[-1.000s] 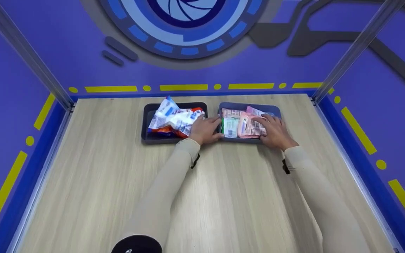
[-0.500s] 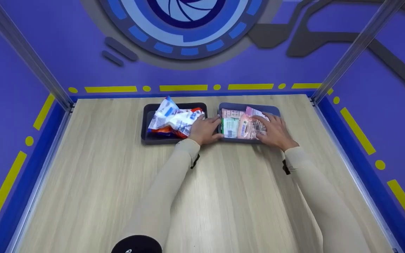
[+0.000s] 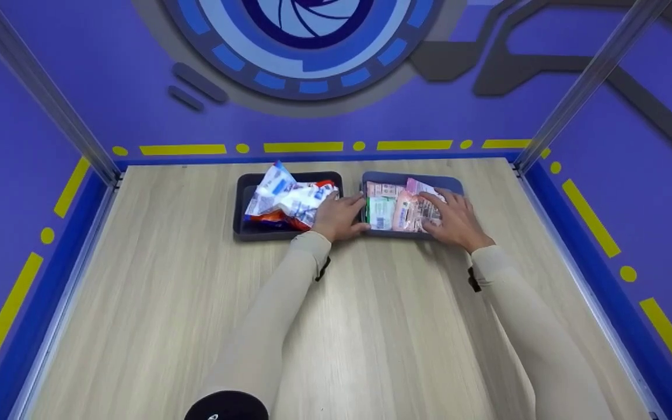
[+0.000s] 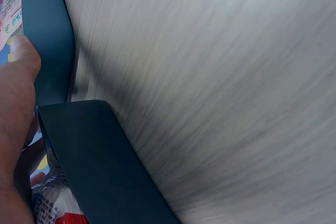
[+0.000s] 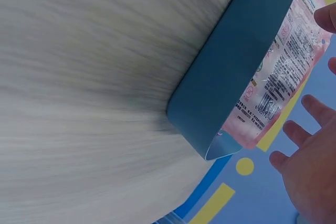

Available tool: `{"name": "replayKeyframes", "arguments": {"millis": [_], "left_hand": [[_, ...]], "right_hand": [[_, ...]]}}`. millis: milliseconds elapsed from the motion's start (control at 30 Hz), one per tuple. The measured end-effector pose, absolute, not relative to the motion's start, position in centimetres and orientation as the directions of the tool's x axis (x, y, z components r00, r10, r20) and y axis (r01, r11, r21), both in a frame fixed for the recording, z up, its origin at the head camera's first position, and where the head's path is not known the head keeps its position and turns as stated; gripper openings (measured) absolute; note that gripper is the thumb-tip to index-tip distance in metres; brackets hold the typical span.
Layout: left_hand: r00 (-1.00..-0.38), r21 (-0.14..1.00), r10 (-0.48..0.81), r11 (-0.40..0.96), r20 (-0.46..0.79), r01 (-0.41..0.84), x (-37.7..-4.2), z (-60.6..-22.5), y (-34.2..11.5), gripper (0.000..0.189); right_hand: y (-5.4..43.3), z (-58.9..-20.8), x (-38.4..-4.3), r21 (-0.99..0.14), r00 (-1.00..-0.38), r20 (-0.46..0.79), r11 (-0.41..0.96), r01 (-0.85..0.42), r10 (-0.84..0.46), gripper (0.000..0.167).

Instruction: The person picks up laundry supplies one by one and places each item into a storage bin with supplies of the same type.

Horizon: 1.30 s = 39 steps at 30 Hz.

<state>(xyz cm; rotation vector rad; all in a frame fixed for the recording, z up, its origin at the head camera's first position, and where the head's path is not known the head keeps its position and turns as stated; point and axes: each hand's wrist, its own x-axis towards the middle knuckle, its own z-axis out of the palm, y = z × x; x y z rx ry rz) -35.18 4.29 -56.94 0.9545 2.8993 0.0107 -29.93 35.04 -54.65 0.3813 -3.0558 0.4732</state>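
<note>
Two grey trays stand side by side at the table's back. The left tray holds white and red-orange plastic packets. In the right tray lie pink packets and a green-and-white packet. My left hand reaches over the inner ends of both trays. Its thumb touches the right tray's rim in the left wrist view, where its other fingers are partly hidden behind the left tray's wall. My right hand hovers over the right tray's right side, fingers spread, apart from the pink packet in the right wrist view.
The wooden tabletop stretches in front of the trays. Purple panels with yellow marks enclose its back and sides, joined by metal corner posts. A narrow gap separates the trays.
My right hand's fingers have come off a pink packet, which now lies lower in the right tray beside the other packets. My left hand has stayed in place.
</note>
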Motion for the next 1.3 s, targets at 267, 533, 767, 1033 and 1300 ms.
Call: {"name": "replayKeyframes", "arguments": {"millis": [267,533,767,1033,1300], "left_hand": [[-0.800,0.037,0.595,0.804,-0.082,0.594,-35.0,-56.9,4.1,0.080],[-0.807,0.043,0.587,0.810,-0.069,0.585,-34.8,-56.8,4.0,0.077],[-0.808,0.047,0.586,0.811,-0.063,0.584,-34.8,-57.0,4.0,0.077],[-0.796,0.052,0.601,0.799,-0.074,0.599,-34.9,-57.2,4.2,0.078],[-0.800,0.039,0.596,0.803,-0.074,0.595,-34.9,-56.8,4.2,0.078]], "right_hand": [[34.9,-55.0,-29.6,-0.288,-0.972,0.058,0.928,-0.237,-0.230,0.065],[35.2,-55.2,-29.2,-0.283,-0.975,0.031,0.934,-0.219,-0.219,0.069],[35.3,-55.3,-28.7,-0.292,-0.976,0.041,0.932,-0.214,-0.212,0.073],[35.5,-55.7,-28.0,-0.281,-0.974,0.066,0.933,-0.225,-0.215,0.079],[35.6,-55.9,-27.4,-0.244,-0.962,0.151,0.934,-0.260,-0.228,0.084]]}}
